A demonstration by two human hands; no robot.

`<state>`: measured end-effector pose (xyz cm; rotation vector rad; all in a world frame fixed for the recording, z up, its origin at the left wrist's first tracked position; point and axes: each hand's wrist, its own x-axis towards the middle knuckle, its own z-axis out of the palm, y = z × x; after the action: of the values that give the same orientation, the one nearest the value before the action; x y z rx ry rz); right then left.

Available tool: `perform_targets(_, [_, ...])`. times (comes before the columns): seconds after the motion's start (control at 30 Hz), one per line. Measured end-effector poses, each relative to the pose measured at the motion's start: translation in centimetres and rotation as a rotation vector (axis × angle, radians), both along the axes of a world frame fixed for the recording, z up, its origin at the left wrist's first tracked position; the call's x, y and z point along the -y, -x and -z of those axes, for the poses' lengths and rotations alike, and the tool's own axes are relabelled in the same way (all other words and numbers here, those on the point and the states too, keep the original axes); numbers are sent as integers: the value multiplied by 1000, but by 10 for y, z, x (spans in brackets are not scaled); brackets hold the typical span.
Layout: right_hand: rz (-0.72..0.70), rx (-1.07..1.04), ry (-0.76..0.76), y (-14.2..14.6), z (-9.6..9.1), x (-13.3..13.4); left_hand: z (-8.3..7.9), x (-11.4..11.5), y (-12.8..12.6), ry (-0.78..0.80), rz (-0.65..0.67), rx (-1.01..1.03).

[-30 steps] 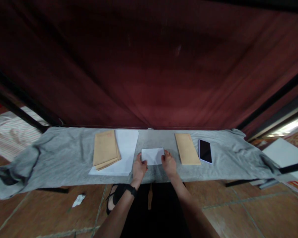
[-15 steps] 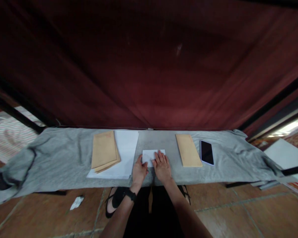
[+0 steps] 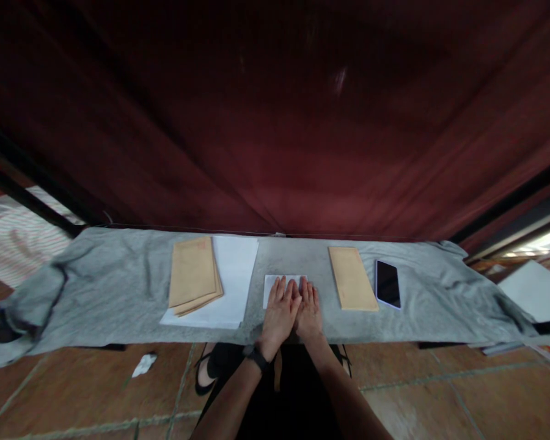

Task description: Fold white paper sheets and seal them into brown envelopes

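Note:
A small white piece of paper (image 3: 269,287), apparently folded, lies on the grey cloth in front of me. My left hand (image 3: 279,311) rests flat on it with fingers stretched out. Beside it, touching, my right hand (image 3: 308,310) also lies flat over the paper's right part. Both hands hide most of the paper. To the left, several brown envelopes (image 3: 192,274) are stacked on larger white sheets of paper (image 3: 236,275). A single brown envelope (image 3: 354,278) lies to the right of my hands.
A phone (image 3: 387,283) with a dark screen lies right of the single envelope. Grey cloth (image 3: 119,281) covers the narrow table. A dark red curtain (image 3: 275,153) hangs behind it. Crumpled white tissue (image 3: 143,365) is on the tiled floor.
My left hand has moved from the paper's left edge to the right, flattening onto it beside my right hand. My right hand has shifted slightly right. The view has shifted a little.

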<state>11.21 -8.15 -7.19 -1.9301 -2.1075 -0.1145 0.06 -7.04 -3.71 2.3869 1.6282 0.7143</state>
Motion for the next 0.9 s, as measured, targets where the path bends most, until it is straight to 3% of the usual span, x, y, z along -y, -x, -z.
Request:
perform_targets(0.13, [26, -2, -1, 1, -3, -1, 16, -17, 3, 65, -33, -148])
perform_targets(0.27, [23, -19, -3, 1, -3, -3, 25, -14, 12, 50, -93, -186])
perform_targets(0.53, [2, -77, -21, -3, -4, -10, 29, -14, 11, 55, -157, -186])
perform_targets(0.7, [-162, -123, 24, 8, -11, -18, 32, -14, 14, 70, -116, -97])
perform_targets(0.9, [-135, -55, -12, -7, -2, -20, 33, -14, 11, 85, -131, -147])
